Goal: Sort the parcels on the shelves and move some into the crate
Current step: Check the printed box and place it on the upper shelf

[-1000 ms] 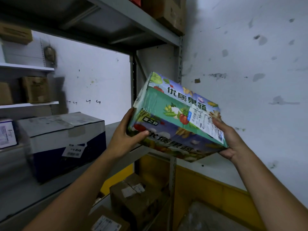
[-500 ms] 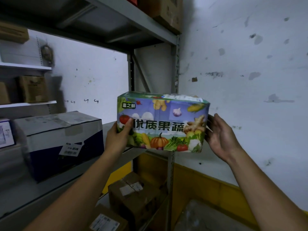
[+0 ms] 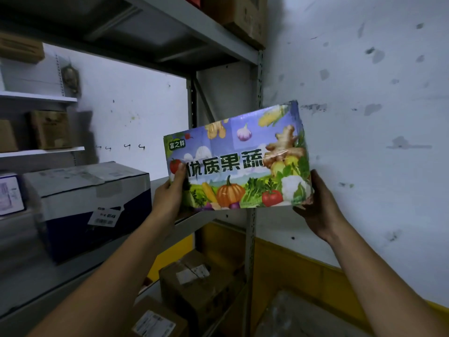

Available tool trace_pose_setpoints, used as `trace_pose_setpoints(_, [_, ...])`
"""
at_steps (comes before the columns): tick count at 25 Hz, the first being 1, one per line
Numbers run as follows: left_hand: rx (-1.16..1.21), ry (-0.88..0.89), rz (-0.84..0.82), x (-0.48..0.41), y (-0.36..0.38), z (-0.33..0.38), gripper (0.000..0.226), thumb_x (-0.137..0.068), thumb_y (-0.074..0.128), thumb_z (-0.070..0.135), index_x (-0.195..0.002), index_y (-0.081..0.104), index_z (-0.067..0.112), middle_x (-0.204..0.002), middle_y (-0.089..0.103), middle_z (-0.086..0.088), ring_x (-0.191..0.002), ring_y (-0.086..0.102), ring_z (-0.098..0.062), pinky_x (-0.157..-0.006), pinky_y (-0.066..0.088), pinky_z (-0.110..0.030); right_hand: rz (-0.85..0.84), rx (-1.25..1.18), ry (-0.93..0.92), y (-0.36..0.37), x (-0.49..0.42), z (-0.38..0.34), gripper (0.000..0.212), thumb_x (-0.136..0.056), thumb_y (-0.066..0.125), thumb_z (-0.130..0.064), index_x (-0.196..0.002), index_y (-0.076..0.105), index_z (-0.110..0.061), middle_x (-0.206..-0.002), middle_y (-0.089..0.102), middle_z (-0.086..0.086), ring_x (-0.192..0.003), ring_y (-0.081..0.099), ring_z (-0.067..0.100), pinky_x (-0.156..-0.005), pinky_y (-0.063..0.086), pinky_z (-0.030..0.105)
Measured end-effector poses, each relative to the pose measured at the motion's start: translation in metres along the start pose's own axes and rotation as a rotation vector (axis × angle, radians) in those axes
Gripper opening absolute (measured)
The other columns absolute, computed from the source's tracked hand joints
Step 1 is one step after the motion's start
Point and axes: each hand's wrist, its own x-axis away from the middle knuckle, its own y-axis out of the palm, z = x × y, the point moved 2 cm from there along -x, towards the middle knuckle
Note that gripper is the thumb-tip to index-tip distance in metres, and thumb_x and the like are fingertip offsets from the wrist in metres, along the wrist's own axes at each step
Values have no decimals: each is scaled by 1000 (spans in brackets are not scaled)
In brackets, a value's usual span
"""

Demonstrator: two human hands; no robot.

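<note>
A colourful parcel printed with fruit and vegetables (image 3: 239, 159) is held up in the air in front of the grey metal shelf (image 3: 201, 222), its printed long side facing me and its right end tilted upward. My left hand (image 3: 170, 195) grips its lower left end, thumb on the front face. My right hand (image 3: 318, 205) holds its lower right corner from beneath and behind. The parcel's far sides are hidden.
A white and dark blue box (image 3: 92, 203) sits on the middle shelf at left. Brown cartons (image 3: 196, 285) lie on the lower shelf, another (image 3: 243, 15) on the top shelf. A white stained wall (image 3: 364, 117) is at right, with a yellow crate (image 3: 303, 271) below.
The parcel has been rotated in my hands: first its labelled top faced me, then its printed side. Now it is tilted with the right end raised and shifted right.
</note>
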Motion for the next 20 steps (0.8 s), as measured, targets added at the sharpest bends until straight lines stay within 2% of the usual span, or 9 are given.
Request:
trace_pose_setpoints(3, [-9,-64,-33,5,5,6,73,-76,55,84,-109,69,21,-101,76,-10,-90,75,-33,-77,63,-51,-13,-135,62,6,1,-2,93,-59,79,-62,-140,57,-23,-136,64,8,-125,60,32,-96,53,57])
trace_pose_setpoints(6, [-77,-79,-59,11,11,3,63,-83,44,83,-100,66,27,-98,75,-9,-88,74,-35,-77,62,-52,-11,-290,84,7,0,-7,80,-70,75,-54,-140,57,-19,-137,61,13,-121,63,36,-90,55,62])
trace_pose_setpoints(8, [-97,-115,-101,10,13,-2,74,-80,42,87,-113,66,25,-103,76,-11,-88,75,-36,-75,62,-51,-13,-323,81,9,2,-8,76,-73,75,-50,-137,59,-13,-137,60,18,-117,65,38,-89,56,61])
trace_pose_setpoints(10, [-95,-144,-122,8,14,-3,81,-79,45,88,-129,58,26,-118,71,-10,-92,73,-35,-72,61,-47,15,-321,37,11,4,-9,65,-76,70,-46,-130,61,-9,-129,62,18,-109,68,36,-79,60,59])
trace_pose_setpoints(12, [-171,-37,-70,11,18,4,78,-87,53,75,-145,44,23,-138,58,-9,-106,65,-30,-80,58,-46,36,-303,-22,13,6,-12,65,-76,71,-43,-130,62,-8,-127,65,18,-105,70,33,-70,62,51])
trace_pose_setpoints(14, [-274,164,12,18,22,15,81,-91,61,59,-156,28,23,-156,41,-8,-129,52,-30,-101,48,-45,82,-303,-102,15,7,-17,70,-75,74,-38,-134,57,-6,-129,65,18,-110,67,35,-68,61,50])
trace_pose_setpoints(15, [-287,259,5,25,27,21,83,-90,63,57,-157,25,26,-159,36,-5,-136,46,-28,-105,43,-44,114,-297,-148,16,7,-19,70,-73,76,-35,-133,56,-5,-127,65,18,-111,66,36,-68,61,51])
trace_pose_setpoints(17, [-205,368,-151,49,43,36,90,-82,63,59,-158,23,33,-153,38,5,-133,46,-19,-105,44,-43,171,-256,-235,21,8,-23,72,-66,83,-31,-127,55,-6,-120,67,15,-110,68,33,-73,61,57])
trace_pose_setpoints(20, [-114,345,-411,70,71,45,100,-76,71,64,-158,16,45,-131,46,25,-116,55,-4,-96,51,-37,195,-150,-321,36,14,-21,86,-55,88,-29,-128,51,-5,-116,68,12,-94,75,20,-80,59,61])
